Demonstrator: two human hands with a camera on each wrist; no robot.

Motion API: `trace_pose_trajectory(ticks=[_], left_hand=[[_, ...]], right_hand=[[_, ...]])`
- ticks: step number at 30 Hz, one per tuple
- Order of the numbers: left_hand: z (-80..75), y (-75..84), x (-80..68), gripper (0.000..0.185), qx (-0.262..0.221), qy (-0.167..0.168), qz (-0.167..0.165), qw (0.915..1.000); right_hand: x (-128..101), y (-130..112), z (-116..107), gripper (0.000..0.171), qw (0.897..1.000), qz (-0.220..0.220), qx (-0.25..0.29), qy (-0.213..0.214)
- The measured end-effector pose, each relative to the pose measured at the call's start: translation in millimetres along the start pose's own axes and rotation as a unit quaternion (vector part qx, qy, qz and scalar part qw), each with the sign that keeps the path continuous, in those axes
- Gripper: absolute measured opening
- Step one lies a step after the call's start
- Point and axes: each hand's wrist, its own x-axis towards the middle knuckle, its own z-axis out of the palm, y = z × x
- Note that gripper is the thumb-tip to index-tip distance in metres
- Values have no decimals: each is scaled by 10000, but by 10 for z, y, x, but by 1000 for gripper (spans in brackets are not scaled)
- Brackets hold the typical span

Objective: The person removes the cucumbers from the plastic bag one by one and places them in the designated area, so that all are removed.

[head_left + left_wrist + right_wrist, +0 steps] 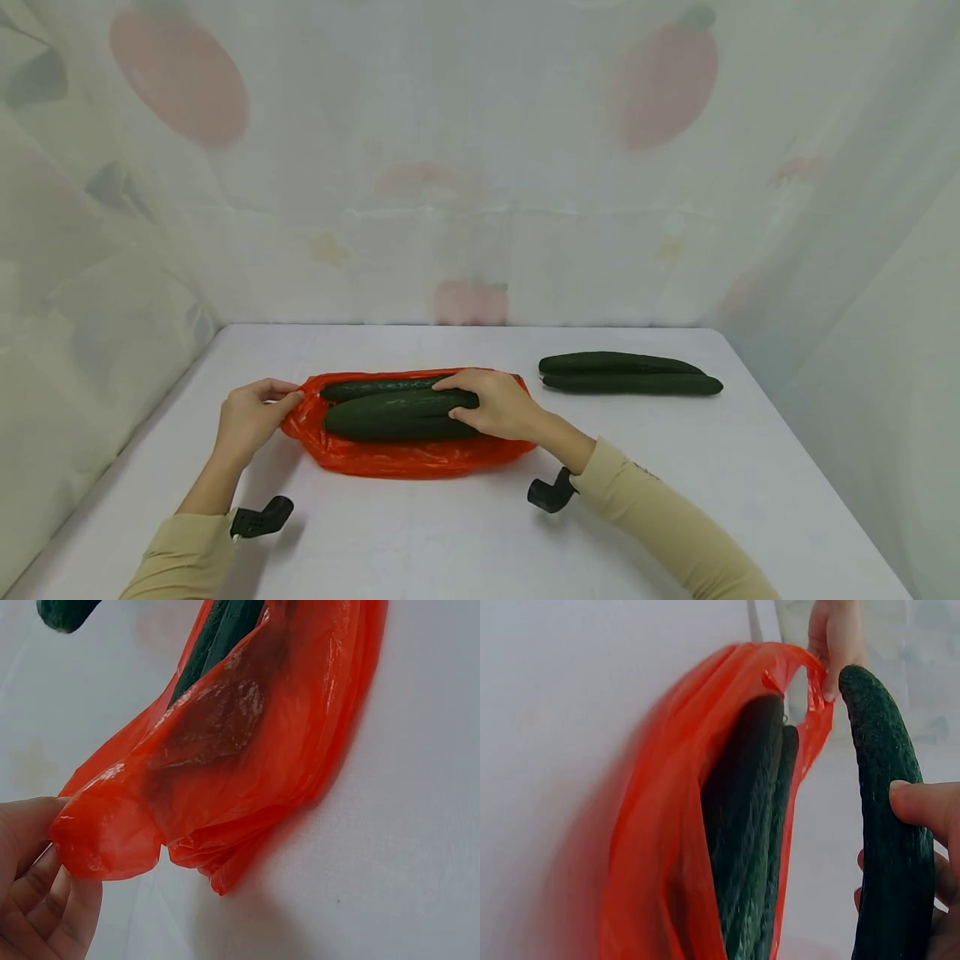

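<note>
L of red bag [360, 462]: tan L sleeve [183, 554], on bag's near side. L hand [249, 417] at bag's L end, thumb & fingers pinching the thin plastic edge. Blk. L wrist device [262, 517] sits nearer the viewer than bag.

Red bag lies lengthwise on white table [412, 542], mouth open upward. Inside, two dk. green bagged cukes [746, 787] lie side by side, aligned w/ bag's length. Held cuke [390, 403] is over bag's mouth, approx. parallel to those inside; contact w/ them can't be determined.

R hand [498, 406] is at bag's R end, clamped on held cuke's R portion, thumb one side, fingers other. Hands well apart, one per bag end. Blk. R wrist device [551, 493] & tan R sleeve [660, 525] are on bag's near R side.

R of bag, slightly beyond it: two loose cukes [633, 384], adjacent, lengthwise, separate from bag.
</note>
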Motion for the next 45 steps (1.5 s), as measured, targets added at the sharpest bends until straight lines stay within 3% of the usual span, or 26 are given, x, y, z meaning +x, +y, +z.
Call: trace_pose_trajectory(ticks=[12, 24, 31, 45], left_hand=[[29, 2, 0, 33, -22, -66, -21, 10000], [53, -99, 51, 38, -349, -104, -146, 9992], [5, -13, 20, 36, -127, -111, 5, 9999], [8, -8, 29, 33, -98, -147, -68, 9998]], right_hand=[[-205, 253, -239, 40, 9998, -142, -19, 145], [-483, 536, -533, 40, 9995, 113, 55, 296], [-635, 693, -674, 42, 9986, 53, 107, 509], [-951, 986, -921, 42, 9965, 596, 240, 537]])
